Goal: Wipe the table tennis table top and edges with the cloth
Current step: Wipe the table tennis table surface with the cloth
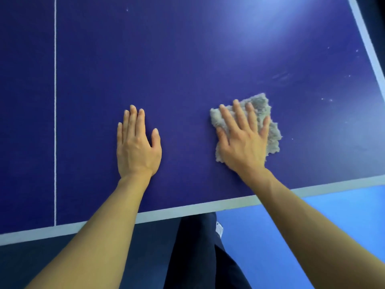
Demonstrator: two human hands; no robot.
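The dark blue table tennis table top fills most of the view. A grey, fluffy cloth lies flat on it, right of centre. My right hand presses down on the cloth with fingers spread, covering its left half. My left hand rests flat on the bare table surface, fingers together, about a hand's width left of the cloth. The white near edge line runs below both wrists.
A thin white centre line runs up the table at the left. The white right edge line slants along the upper right. Small specks and faint smears lie right of the cloth. Below the table are dark trousers and blue floor.
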